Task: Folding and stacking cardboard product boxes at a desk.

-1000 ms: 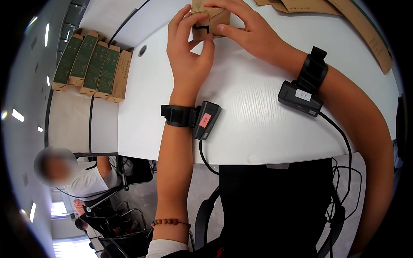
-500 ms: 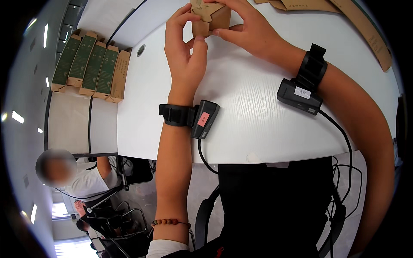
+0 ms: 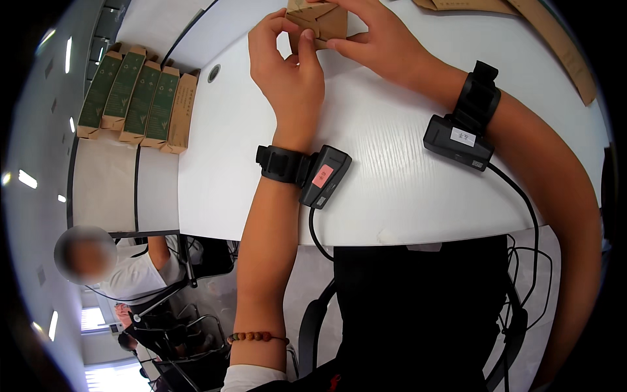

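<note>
At the top edge of the view, a brown cardboard box (image 3: 331, 23) is held between both hands, its end flaps folded over one another toward me. My left hand (image 3: 287, 68) grips its left side, the thumb pressing on the flaps. My right hand (image 3: 379, 39) holds the right side, with the thumb near the lower corner and the fingers over the top. The far part of the box is cut off by the picture's edge. Each wrist wears a black strap with a cabled dark module, the left module (image 3: 324, 176) and the right module (image 3: 459, 142).
Several green-and-brown cartons (image 3: 140, 98) stand in a row at the far left. Flat brown cardboard (image 3: 555, 49) lies at the far right of the white table (image 3: 379, 196). A seated person (image 3: 140, 271) is at the lower left. Cables hang beside my chair.
The left thumb has moved up onto the box's flaps, and the left wrist has shifted right. The flaps now lie flatter, and the box has tilted slightly.
</note>
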The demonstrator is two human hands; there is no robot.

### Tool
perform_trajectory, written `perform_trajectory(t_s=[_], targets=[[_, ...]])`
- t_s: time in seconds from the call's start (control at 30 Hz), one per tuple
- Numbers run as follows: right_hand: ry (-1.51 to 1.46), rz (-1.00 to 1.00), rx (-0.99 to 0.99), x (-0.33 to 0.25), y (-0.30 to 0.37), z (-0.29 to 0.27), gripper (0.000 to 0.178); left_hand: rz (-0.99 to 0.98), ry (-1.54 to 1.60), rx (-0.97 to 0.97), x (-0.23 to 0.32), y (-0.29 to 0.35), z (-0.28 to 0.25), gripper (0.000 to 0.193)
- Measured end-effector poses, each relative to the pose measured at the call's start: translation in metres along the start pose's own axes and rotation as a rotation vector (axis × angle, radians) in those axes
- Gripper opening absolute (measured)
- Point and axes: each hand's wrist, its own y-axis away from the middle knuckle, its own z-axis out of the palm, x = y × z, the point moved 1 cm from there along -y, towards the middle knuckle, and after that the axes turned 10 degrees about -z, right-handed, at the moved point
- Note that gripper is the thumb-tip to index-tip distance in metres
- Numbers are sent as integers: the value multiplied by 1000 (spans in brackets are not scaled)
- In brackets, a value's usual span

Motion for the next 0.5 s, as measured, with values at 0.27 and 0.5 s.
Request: perform_trajectory(t_s=[0.27,0.5], targets=[[226,-135,9,7,3,2,61,26,-211,76,-7,-1,-2,23],[227,-166,29,10,5,3,61,-30,-197,68,-4,0,-2,26]])
